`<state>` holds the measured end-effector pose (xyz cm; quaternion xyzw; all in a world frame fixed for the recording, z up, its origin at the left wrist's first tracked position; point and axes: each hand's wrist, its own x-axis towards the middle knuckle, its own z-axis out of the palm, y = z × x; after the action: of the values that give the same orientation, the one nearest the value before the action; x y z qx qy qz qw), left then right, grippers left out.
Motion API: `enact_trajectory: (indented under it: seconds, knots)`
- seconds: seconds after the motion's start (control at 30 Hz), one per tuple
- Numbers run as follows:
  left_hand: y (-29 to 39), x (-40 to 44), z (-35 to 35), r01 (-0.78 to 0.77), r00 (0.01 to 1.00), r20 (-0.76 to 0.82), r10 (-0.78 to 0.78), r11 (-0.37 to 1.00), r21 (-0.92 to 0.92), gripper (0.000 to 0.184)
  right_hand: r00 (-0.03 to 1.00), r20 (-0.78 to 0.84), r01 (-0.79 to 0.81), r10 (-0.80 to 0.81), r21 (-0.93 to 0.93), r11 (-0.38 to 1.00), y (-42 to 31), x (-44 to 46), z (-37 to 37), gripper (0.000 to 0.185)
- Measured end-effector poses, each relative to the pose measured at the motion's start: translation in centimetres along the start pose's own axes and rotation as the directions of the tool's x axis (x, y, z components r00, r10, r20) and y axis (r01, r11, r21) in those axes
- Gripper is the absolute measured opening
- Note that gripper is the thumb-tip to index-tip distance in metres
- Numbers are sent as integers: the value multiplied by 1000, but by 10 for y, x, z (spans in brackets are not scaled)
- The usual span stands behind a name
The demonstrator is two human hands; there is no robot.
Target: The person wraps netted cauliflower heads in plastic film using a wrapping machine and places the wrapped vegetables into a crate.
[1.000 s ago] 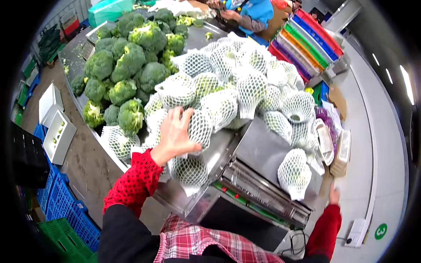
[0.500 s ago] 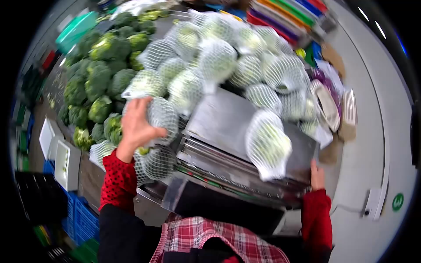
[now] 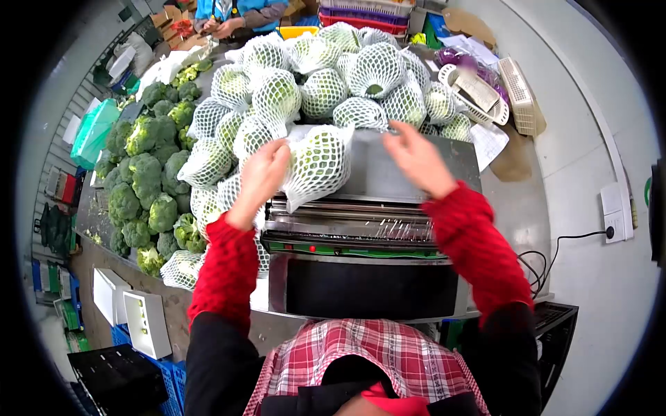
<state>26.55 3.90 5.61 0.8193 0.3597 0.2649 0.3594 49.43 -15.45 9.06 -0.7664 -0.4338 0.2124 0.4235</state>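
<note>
My left hand [image 3: 262, 172] is closed at the left side of a broccoli head in a white foam net [image 3: 319, 165], its fingertips on the netting. That head is over the front left of the steel plate [image 3: 371, 163] on a wrapping machine. My right hand [image 3: 420, 161] is held above the plate's right part, fingers stretched out and holding nothing. Behind and left of the plate, several other foam-netted heads [image 3: 276, 97] are heaped. Bare broccoli heads [image 3: 146, 177] form a pile farther left. The machine's front has a roller [image 3: 347, 222] and a dark panel [image 3: 371, 288].
A co-worker's hands [image 3: 225, 28] show at the far edge. White baskets [image 3: 479, 97] and purple produce are at the back right. A black cable [image 3: 555, 243] runs to the wall socket [image 3: 610, 232]. White foam boxes [image 3: 147, 322] and blue crates stand lower left.
My view has turned and shifted. My left hand, open by the heap before, is closed at the netted broccoli. My right hand has left the machine's right edge and moved over the plate.
</note>
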Motion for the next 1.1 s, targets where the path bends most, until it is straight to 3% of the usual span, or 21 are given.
enact_trajectory:
  seconds: [0.07,0.13,0.2,0.23,0.27,0.33,0.37,0.4,0.47,0.53,0.6,0.67,0.73,0.8,0.83,0.87,0.9,0.93,1.0,1.03,1.1]
  knots:
    - [-19,22,36,146,986,91,-136,983,-111,51,997,82,-23,14,106,994,3,30,41,78]
    - [36,-7,54,-174,983,-29,182,968,182,47,995,90,20,-31,119,993,6,31,55,79]
    - [83,-13,39,-69,984,151,91,987,-145,48,999,20,-37,34,140,989,36,23,43,75]
    - [82,-10,42,-150,989,-5,150,989,3,52,989,95,-138,111,350,927,56,22,33,68]
    - [69,-7,52,-326,913,-144,381,896,301,57,981,34,-187,189,390,902,47,8,22,62]
    - [35,0,85,-23,977,208,46,993,-113,57,984,12,-166,179,428,888,48,0,17,59]
    - [42,-5,98,24,970,230,79,910,-413,54,986,-61,-124,153,335,934,48,1,20,59]
    - [44,-11,104,21,977,205,64,922,-387,51,986,-63,-124,154,339,933,48,2,19,59]
    - [43,0,103,125,955,296,22,875,-468,50,954,-300,54,-21,104,993,46,-2,18,58]
    - [44,-8,94,431,842,526,-118,735,-524,48,958,-286,22,-22,-3,1000,48,-12,24,60]
    - [34,-15,98,416,864,487,-125,722,-552,45,953,-294,12,-73,-204,979,45,-13,28,62]
    - [19,-16,100,296,922,358,-147,863,-409,45,951,-293,46,-96,-171,984,37,-8,26,66]
    - [22,-22,101,233,948,298,-109,877,-421,48,992,-117,42,-48,-55,998,27,-3,14,67]
    - [45,-32,84,15,991,132,17,970,-244,49,980,-153,111,-124,-88,990,28,-9,17,67]
    - [42,-32,82,71,980,192,-40,986,-154,48,999,-43,30,-33,-70,997,30,-9,15,70]
    - [42,-35,83,-55,984,161,80,986,-159,46,997,65,-47,51,-56,997,23,-8,9,72]
    - [43,-40,80,-8,981,195,23,997,-76,45,988,124,-93,92,3,996,12,-11,2,75]
    - [46,-44,77,34,974,223,-36,999,11,43,989,120,-90,88,7,996,20,-6,4,75]
    - [30,-48,74,-125,990,60,129,990,-62,41,998,-24,58,-58,7,998,43,-2,15,74]
    - [17,-47,70,-156,988,-27,153,977,-145,36,983,-92,139,-156,-174,975,51,-8,9,67]
    - [14,-59,34,-218,972,-73,222,974,59,31,981,-107,148,-163,-135,980,44,-47,-24,58]
